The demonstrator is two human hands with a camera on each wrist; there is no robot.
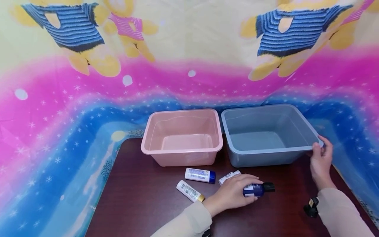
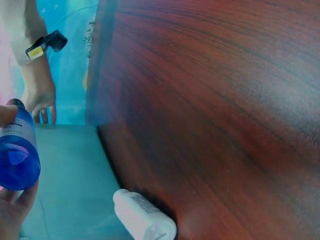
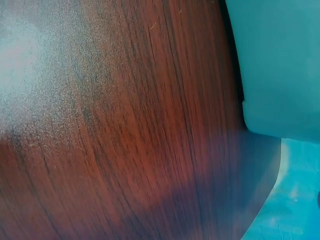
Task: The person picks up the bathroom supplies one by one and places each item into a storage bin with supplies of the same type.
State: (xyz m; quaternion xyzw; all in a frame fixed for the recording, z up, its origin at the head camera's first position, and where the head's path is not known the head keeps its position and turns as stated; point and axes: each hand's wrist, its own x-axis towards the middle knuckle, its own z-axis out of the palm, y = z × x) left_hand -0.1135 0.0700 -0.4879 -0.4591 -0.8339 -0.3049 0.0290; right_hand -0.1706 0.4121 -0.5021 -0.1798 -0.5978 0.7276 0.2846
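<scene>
Fingers (image 1: pixel 248 182) of the left hand (image 1: pixel 231 195) are curled around a blue bottle (image 1: pixel 254 190) with a black cap, low over the dark wooden surface (image 1: pixel 142 200).

The bottle is held lying on its side, just in front of the grey-blue tub (image 1: pixel 267 134), whose near right rim is pinched by the right hand (image 1: pixel 321 163). A firm hold around the bottle's middle is advised, so that the capped end is kept from tipping; the tub is best kept steadied at its rim. A white bottle (image 1: pixel 228 176) lies partly hidden behind the left hand and should not be knocked. Two more tubes, one with a blue cap (image 1: pixel 200 174) and one with a gold cap (image 1: pixel 189 191), lie near the pink tub (image 1: pixel 182 136).
</scene>
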